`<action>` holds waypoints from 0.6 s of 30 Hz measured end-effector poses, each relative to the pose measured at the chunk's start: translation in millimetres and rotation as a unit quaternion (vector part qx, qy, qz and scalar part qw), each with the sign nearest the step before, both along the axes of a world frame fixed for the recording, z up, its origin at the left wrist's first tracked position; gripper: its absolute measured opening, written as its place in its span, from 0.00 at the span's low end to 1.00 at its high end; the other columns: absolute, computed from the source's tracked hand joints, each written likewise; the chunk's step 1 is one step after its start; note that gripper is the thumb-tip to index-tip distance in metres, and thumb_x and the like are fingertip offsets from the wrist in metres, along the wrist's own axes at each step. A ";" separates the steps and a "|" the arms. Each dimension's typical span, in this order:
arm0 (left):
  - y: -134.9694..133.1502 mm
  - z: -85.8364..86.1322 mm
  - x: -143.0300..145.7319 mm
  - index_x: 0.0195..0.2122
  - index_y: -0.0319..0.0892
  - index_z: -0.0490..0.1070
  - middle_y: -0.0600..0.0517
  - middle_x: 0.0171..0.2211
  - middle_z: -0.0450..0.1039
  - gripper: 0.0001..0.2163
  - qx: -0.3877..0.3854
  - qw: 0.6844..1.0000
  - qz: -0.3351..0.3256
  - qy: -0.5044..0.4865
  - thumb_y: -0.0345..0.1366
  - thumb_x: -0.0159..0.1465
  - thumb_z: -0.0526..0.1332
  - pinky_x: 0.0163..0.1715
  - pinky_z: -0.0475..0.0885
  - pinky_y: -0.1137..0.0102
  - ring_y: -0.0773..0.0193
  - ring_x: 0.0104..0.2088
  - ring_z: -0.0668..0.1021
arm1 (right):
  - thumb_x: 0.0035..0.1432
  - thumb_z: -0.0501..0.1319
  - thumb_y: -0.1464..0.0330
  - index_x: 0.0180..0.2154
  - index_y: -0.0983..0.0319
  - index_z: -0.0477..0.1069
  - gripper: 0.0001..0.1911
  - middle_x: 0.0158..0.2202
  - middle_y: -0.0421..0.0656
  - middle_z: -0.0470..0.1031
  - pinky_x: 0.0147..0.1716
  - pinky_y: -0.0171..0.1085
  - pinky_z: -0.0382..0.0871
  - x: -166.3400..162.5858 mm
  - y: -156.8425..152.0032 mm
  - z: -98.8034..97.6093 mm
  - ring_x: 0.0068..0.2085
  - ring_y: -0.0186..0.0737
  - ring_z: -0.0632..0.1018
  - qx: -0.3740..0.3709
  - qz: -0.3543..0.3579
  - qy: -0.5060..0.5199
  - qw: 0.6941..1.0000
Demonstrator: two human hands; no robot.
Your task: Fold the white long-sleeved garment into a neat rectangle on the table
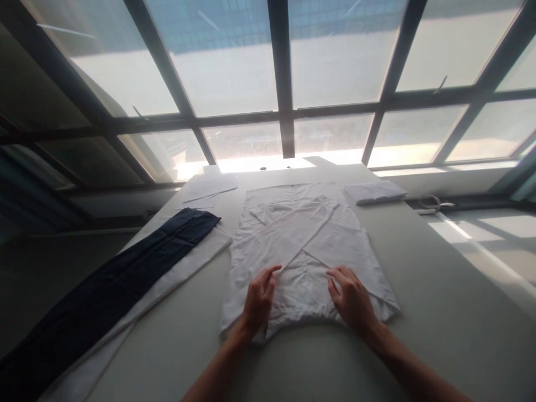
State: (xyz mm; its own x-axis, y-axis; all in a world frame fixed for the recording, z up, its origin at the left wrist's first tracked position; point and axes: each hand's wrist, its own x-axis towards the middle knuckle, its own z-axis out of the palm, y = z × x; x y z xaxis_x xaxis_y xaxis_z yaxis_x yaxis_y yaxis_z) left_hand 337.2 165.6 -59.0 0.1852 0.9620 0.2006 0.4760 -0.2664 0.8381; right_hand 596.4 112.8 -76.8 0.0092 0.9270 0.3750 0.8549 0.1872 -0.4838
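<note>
A white garment (310, 234), seemingly a shirt, lies flat in front of me with its sleeve-like parts folded across each other. My left hand (258, 298) rests over its near left part, fingers loosely bent and the thumb a little apart. Its fingertips are by the lower end of one folded strip. Over the near right part is my right hand (354, 296), with fingers curved and thumb apart, close to the end of the other strip. Neither hand visibly grips the cloth. The garment's near edge curves inward between my wrists.
Dark navy trousers (138, 273) lie over white cloth (184, 265) along the left side of the white table (427, 301). White paper sheets (209, 187) are at the far left, and a folded white cloth (374, 191) at the far right. Large windows (234, 67) stand behind the table.
</note>
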 end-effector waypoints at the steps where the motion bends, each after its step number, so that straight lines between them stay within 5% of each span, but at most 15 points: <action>1: -0.5 0.9 -0.4 0.52 0.42 0.79 0.47 0.51 0.82 0.18 -0.005 1.000 0.013 -0.011 0.40 0.72 0.52 0.59 0.73 0.59 0.54 0.55 0.81 | 0.68 0.54 0.70 0.47 0.60 0.78 0.15 0.44 0.48 0.79 0.46 0.41 0.74 1.6 -0.1 0.1 0.46 0.47 0.80 -0.011 -0.013 -0.002 1.000; 8: 0.0 -4.2 -3.8 0.47 0.41 0.79 0.46 0.47 0.83 0.17 -0.026 0.996 0.039 -0.071 0.41 0.70 0.53 0.53 0.77 0.59 0.53 0.50 0.82 | 0.68 0.56 0.61 0.49 0.61 0.78 0.16 0.33 0.44 0.78 0.39 0.39 0.71 6.6 0.0 -4.8 0.37 0.46 0.80 -0.070 -0.051 0.006 0.996; 18: -2.9 -3.1 -4.0 0.45 0.42 0.79 0.48 0.43 0.83 0.13 0.003 0.998 0.032 -0.050 0.38 0.70 0.55 0.50 0.77 0.62 0.56 0.45 0.83 | 0.64 0.55 0.68 0.45 0.60 0.78 0.14 0.34 0.44 0.80 0.39 0.37 0.72 13.6 3.3 -8.4 0.35 0.43 0.80 -0.049 -0.002 0.083 0.995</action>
